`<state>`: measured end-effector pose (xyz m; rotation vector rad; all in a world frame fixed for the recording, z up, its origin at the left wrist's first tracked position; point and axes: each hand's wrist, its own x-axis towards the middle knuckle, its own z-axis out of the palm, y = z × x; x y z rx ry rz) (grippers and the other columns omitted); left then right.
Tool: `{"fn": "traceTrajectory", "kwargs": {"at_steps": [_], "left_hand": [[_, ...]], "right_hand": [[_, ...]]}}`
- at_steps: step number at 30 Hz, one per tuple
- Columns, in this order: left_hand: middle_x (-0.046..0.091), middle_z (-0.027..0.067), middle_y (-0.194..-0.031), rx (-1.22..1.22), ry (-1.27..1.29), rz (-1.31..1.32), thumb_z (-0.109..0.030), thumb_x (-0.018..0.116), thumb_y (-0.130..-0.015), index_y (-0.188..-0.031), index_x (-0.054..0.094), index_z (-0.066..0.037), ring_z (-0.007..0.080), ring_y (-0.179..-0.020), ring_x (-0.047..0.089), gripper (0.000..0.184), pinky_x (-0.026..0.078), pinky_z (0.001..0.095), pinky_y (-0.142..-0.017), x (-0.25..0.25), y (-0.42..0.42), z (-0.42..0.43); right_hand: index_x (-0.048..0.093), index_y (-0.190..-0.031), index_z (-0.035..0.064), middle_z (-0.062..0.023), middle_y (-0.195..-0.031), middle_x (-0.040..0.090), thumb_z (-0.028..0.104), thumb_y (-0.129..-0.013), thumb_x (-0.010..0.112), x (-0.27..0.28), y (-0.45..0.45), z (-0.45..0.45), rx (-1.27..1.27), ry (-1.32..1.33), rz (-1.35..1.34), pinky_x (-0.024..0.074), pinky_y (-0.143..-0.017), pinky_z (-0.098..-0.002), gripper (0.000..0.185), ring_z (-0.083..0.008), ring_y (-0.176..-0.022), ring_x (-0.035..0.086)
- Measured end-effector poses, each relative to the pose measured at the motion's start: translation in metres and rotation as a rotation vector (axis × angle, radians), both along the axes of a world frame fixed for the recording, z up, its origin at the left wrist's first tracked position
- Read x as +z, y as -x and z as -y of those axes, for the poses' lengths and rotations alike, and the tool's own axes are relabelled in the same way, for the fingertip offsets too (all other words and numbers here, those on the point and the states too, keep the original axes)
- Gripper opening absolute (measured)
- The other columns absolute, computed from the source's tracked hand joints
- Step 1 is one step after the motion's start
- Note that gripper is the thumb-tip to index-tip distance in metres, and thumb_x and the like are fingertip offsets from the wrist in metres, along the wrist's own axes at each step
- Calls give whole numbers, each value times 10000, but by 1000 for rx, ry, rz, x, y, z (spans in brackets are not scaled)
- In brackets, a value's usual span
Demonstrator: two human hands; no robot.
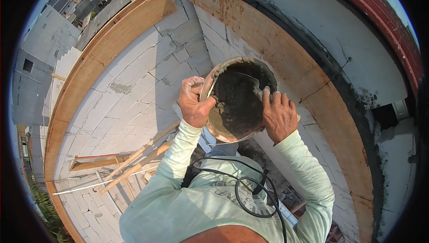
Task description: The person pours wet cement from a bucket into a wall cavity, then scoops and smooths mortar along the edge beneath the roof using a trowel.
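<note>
A round bucket (pixel 217 131) of wet grey mortar (pixel 237 95) is in front of my chest, its mouth tipped toward me. Mortar is smeared around its rim, and a thin wire handle hangs below. My left hand (pixel 195 102) is closed on the bucket's left rim, thumb on the inner side. At the right rim, my right hand (pixel 279 113) is wrapped around a trowel, whose mortar-coated metal neck (pixel 258 91) reaches into the bucket. The trowel's blade is mostly hidden in the dark mortar, and my fingers cover most of its handle.
Light block walls (pixel 129 73) meet in a corner ahead. Wooden formwork boards (pixel 277 33) run along their tops, with dark mortar behind the right one. Wooden poles (pixel 138 158) lean below on the left. A black cable (pixel 250 180) loops over my shirt. Neighbouring buildings (pixel 44 33) stand beyond.
</note>
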<state>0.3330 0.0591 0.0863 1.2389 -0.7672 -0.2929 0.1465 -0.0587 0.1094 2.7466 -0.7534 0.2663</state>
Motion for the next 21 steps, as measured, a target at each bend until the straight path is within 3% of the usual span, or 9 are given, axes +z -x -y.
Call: {"fn": "traceTrajectory", "kwargs": {"at_steps": [3,6,9,15,18,21], "left_hand": [[633,99,-922,-52,11,4,136,543,-639,-1105,429,-15,125,-855,601,503,452,232,-768,5,-1,2],[617,92,-930,-1,46,34,140,543,-635,-1096,430,-16,130,-859,600,499,455,236,-769,3,-12,3],[606,90,-932,44,54,21,141,541,-636,-1085,428,-13,131,-862,599,488,457,238,-770,8,-10,2],[616,97,-923,-17,59,1,147,538,-634,-1078,422,-8,129,-847,602,485,457,240,-764,5,-7,3],[624,97,-909,-19,59,-27,141,538,-641,-1081,424,-13,121,-829,601,480,460,240,-756,9,-10,4],[627,95,-895,19,24,34,135,539,-648,-1085,425,-18,116,-821,602,478,461,239,-745,5,-10,1]], "right_hand": [[586,-1145,-20,-99,-884,570,140,-780,573,-11,-13,-4,61,64,93,438,-659,-325,399,-210,-831,551],[590,-1142,-29,-117,-910,593,167,-777,575,-20,-1,-21,214,139,-32,436,-659,-326,415,-220,-864,554],[592,-1130,-31,-114,-907,587,177,-773,584,-7,8,-20,259,44,-49,431,-668,-326,413,-220,-867,554],[591,-1116,-31,-107,-889,576,170,-786,570,5,-10,-1,49,170,17,425,-678,-318,387,-212,-852,552],[593,-1124,-31,-102,-847,570,178,-785,569,-14,4,-26,252,147,-53,426,-638,-321,399,-209,-801,554],[566,-1173,5,-93,-880,551,150,-785,558,6,15,-25,159,-45,-114,434,-677,-336,414,-214,-829,552]]}}
